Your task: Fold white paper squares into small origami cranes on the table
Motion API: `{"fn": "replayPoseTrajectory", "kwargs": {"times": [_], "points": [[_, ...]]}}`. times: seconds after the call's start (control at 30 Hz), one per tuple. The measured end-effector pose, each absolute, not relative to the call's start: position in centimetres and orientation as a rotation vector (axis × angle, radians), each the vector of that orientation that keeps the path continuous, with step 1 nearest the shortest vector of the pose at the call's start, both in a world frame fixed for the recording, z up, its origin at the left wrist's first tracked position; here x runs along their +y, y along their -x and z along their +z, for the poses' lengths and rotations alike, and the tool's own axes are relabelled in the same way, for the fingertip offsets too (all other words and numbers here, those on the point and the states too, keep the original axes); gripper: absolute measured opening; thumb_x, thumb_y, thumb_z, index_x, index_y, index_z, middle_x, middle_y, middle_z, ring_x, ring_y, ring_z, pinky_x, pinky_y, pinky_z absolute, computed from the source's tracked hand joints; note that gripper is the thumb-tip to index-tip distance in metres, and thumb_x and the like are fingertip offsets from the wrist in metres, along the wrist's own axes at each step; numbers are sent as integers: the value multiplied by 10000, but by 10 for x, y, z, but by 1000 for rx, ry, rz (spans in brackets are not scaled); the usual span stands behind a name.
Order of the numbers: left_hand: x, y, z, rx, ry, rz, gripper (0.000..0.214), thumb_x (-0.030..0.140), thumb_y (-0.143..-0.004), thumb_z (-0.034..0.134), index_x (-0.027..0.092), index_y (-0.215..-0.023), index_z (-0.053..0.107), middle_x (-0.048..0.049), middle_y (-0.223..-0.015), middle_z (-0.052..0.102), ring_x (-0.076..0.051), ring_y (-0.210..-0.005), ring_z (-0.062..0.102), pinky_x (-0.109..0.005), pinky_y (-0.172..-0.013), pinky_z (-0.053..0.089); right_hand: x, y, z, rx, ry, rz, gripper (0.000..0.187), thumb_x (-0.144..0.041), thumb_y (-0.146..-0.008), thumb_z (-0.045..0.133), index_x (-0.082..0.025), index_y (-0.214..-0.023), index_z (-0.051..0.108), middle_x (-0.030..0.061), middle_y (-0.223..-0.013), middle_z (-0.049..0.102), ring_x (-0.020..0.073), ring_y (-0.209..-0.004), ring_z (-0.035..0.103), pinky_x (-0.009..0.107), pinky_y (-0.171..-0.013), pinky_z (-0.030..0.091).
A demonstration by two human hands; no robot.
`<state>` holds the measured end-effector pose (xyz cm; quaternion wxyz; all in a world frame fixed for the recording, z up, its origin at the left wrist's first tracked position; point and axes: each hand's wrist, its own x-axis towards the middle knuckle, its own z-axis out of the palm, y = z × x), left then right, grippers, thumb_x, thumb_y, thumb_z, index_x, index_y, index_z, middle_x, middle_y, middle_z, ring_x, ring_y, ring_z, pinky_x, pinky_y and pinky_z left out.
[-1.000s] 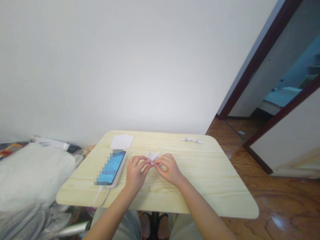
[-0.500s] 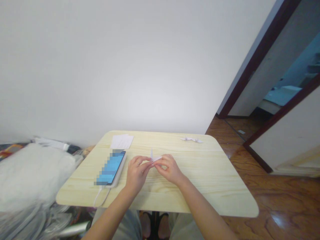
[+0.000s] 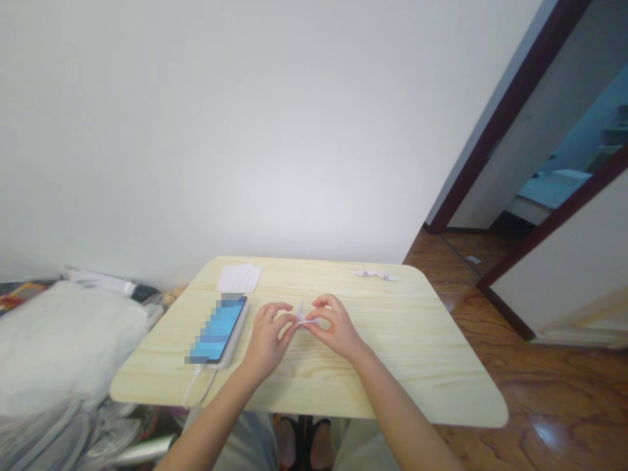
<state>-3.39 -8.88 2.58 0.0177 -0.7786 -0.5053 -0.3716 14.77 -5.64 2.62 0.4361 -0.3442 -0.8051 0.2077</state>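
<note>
A plain white wall [image 3: 245,131] rises beyond the person's hands, and a dark-stained door frame [image 3: 510,111] and glossy wood floor [image 3: 540,392] lie off to the right of the right hand. Both forearms reach forward over a rounded, pale pine-grain table [image 3: 417,369], bringing the hands together near its middle, where there is open surface around them. Left of the left hand, a soft white bundle [image 3: 59,347] sits beyond the table edge. Just beside that hand, a phone [image 3: 218,330] with a pixelated screen lies on a white case, its white cable [image 3: 193,386] trailing over the near edge, perhaps so it can be seen without being handled. Ahead of the left hand are loose sheets of white paper [image 3: 239,278], and well ahead of the right hand lies a folded white paper bird [image 3: 375,275], both set back from the working area. The left hand [image 3: 267,343] and right hand [image 3: 336,330] are partly closed, not clenched, each pinching a small folded paper figure [image 3: 303,318] between the fingertips. The figure is held just above the table between the hands, its narrow point upright, and this two-sided fingertip grip seems suited to steadying such slight paper.
</note>
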Motion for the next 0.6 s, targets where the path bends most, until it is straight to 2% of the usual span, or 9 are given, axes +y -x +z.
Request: {"fn": "replayPoseTrajectory", "kwargs": {"times": [0.13, 0.33, 0.6], "points": [[-88, 33, 24, -1542, 2440, -1183, 125, 291, -807, 538, 251, -847, 649, -59, -957, 570, -209, -946, 485, -397, -822, 405, -57, -148, 27, -2006, 848, 535, 96, -304, -745, 625, -218, -784, 644, 55, -916, 534, 181, -917, 506, 338, -821, 417], [-89, 32, 24, -1537, 2448, -1144, 119, 260, -799, 540, 241, -785, 657, -63, -956, 570, -217, -950, 480, -401, -814, 407, -56, -148, 24, -2033, 820, 516, 27, -240, -735, 628, -219, -721, 637, 46, -913, 543, 174, -902, 513, 339, -815, 411], [-89, 32, 29, -1686, 2445, -1140, 136, 260, -780, 528, 224, -713, 640, -62, -972, 574, -231, -953, 479, -423, -827, 390, -53, -151, 23, -2026, 843, 511, 54, -194, -744, 595, -207, -692, 588, 42, -890, 572, 180, -881, 518, 351, -810, 401]]}}
